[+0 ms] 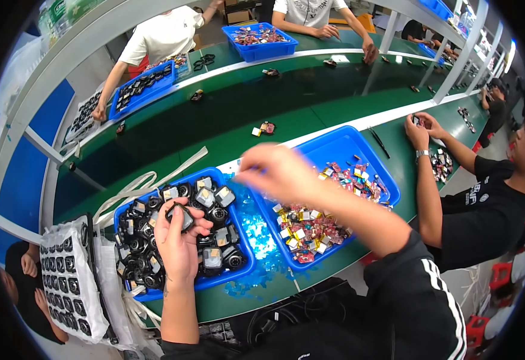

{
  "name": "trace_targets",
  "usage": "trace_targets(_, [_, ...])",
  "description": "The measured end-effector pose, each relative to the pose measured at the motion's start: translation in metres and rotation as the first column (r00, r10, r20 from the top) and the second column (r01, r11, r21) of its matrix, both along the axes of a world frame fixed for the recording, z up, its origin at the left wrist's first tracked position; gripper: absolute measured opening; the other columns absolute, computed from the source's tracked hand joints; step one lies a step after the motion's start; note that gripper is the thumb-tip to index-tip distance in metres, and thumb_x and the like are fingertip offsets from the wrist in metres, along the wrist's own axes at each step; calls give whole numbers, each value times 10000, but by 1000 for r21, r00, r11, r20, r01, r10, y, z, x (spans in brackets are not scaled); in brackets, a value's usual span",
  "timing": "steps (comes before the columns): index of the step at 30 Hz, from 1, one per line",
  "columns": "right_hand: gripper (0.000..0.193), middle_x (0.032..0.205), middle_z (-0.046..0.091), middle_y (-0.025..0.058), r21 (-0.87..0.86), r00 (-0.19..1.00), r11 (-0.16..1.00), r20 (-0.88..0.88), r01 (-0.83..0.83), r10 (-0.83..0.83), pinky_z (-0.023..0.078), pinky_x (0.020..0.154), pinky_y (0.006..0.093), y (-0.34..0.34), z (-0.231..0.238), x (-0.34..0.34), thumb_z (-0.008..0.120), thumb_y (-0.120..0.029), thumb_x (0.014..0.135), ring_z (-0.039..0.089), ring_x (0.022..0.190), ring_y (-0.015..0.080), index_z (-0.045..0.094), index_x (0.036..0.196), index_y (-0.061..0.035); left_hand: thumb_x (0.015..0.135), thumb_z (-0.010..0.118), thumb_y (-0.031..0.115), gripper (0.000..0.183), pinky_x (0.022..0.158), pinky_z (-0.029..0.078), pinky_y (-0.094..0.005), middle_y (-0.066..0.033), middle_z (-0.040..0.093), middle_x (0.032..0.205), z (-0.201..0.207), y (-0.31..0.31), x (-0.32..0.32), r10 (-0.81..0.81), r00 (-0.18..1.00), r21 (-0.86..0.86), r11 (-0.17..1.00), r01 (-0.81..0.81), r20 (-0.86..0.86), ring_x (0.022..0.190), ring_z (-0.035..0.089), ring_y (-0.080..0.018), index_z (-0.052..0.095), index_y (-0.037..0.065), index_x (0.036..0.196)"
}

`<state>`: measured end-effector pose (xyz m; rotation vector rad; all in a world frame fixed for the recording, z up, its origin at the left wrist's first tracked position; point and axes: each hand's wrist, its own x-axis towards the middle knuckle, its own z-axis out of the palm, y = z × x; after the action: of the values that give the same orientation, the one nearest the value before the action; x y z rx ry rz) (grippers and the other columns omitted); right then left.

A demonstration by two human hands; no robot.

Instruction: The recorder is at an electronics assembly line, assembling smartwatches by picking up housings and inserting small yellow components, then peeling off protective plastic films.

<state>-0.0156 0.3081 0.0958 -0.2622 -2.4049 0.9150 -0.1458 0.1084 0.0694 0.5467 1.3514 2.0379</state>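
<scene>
My left hand [177, 255] is closed around a small black device housing [180, 218] with a greyish, translucent-looking face. It is above a blue tray [249, 247] heaped with similar black housings [217, 215], some showing round lens-like parts. My right hand [280, 173] is smeared by motion over the gap between the two trays, so its fingers and anything in them cannot be made out. Beneath my right forearm, a second blue tray [319, 147] holds red circuit boards [307, 231] with white and yellow pieces. Shiny blue film scraps [256, 225] litter the table between the trays.
White strips [145, 186] lie behind the left tray. A stacked tray of black parts [64, 264] stands at far left. Boards ride the green conveyor [226, 117]. A black pen-like tool [379, 143] and a co-worker's hands [421, 129] are at right; metal posts frame the line.
</scene>
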Motion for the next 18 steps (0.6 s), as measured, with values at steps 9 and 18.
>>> trace_targets(9, [120, 840, 665, 116, -6, 931, 1000, 366, 19, -15, 512, 726, 352, 96, -61, 79, 736, -100, 778, 647, 794, 241, 701, 874, -39, 974, 549, 100, 188, 521, 513, -230, -148, 635, 1007, -11, 3, 17, -195, 979, -30, 981, 194, -52, 639, 624, -143, 498, 29, 1140])
trace_targets(18, [61, 831, 658, 123, 30, 978, 997, 194, 66, -71, 510, 695, 326, -18, 9, 67, 642, 12, 848, 654, 775, 258, 650, 908, 17, 803, 758, 103, 427, 693, 484, -234, -75, 505, 1164, -10, 1, 30, -301, 667, -293, 947, 127, -682, 819, 537, -101, 643, 98, 1214])
